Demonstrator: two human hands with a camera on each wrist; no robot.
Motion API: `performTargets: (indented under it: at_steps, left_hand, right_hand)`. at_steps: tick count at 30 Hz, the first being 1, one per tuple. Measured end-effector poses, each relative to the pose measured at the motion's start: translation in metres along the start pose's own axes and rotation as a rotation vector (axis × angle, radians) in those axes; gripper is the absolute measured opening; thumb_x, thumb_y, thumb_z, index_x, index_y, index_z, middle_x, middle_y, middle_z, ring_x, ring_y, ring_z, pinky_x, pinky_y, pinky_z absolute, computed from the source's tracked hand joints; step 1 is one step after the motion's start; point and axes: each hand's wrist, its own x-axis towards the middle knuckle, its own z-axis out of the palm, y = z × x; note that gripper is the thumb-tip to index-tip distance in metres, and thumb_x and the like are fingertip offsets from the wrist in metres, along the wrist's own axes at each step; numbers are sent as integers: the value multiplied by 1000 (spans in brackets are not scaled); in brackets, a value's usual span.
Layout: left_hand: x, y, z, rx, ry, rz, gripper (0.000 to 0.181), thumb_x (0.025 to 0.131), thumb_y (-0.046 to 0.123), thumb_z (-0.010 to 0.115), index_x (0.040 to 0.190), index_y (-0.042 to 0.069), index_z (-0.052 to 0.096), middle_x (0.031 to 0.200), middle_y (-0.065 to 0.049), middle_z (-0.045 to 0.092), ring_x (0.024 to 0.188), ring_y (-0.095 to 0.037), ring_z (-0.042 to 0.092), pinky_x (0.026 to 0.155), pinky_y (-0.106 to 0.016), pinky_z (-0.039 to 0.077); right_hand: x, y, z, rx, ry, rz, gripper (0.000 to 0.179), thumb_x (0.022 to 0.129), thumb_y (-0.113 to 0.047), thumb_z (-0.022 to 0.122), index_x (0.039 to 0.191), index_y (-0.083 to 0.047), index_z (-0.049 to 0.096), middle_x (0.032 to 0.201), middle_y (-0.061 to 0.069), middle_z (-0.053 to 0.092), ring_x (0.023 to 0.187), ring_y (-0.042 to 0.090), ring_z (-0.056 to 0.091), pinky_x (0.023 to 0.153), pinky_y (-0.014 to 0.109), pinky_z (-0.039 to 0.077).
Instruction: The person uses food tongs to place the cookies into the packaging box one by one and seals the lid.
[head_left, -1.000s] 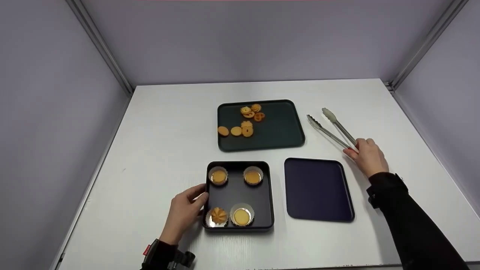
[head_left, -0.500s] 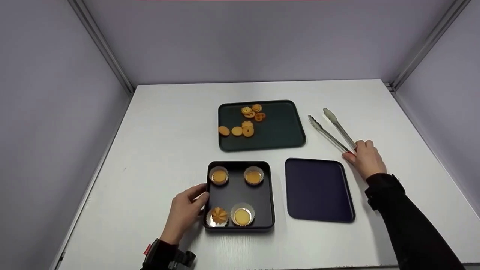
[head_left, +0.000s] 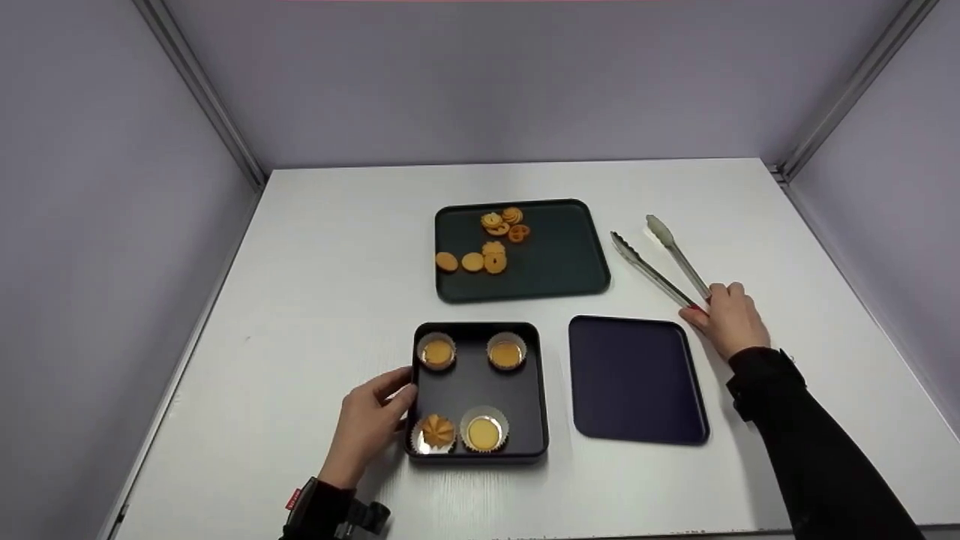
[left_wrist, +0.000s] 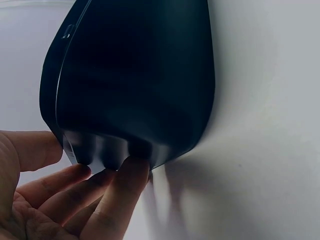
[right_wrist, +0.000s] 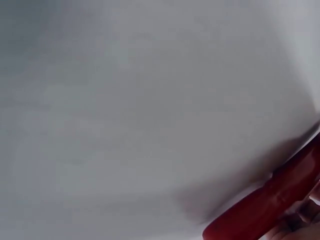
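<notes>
On the surface [head_left: 247,420], near side: black box [head_left: 480,390] with four paper cups [head_left: 484,412].
Left grip [head_left: 371,420]: holds the box's left wall, presumably steadying it.
Right grip [head_left: 729,322]: curled round tongs [head_left: 658,277] beside the green tray [head_left: 555,259], arms spread, perhaps for easy squeezing.

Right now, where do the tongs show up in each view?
Head: the tongs lie right of centre, tips spread, the right hand gripping their handle end.
Left wrist: not in it.
Right wrist: only a red handle shows, in the lower right corner.
Shared landmark: the white table, visible in all three.
</notes>
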Motion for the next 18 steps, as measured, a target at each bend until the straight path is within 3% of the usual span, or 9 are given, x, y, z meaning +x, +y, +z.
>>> performTargets:
  at_steps: [10,18]
  left_hand:
    - [1,-1,-1,17,11,-10,38,101,15,66,137,5,65,138,-20,63,116,-34,68,81,-35,63]
    - [1,-1,-1,24,2,-5,38,100,15,67,137,4,65,139,-21,62,119,-36,66,82,-35,63]
  right_hand:
    - [0,3,-7,-81,-28,-18,57,86,-46,80,94,2,49,87,26,48,73,49,53,57,59,41]
    - [2,-15,-16,-12,56,-20,58,99,-35,68,132,10,54,109,37,55,96,55,52,81,66,43]
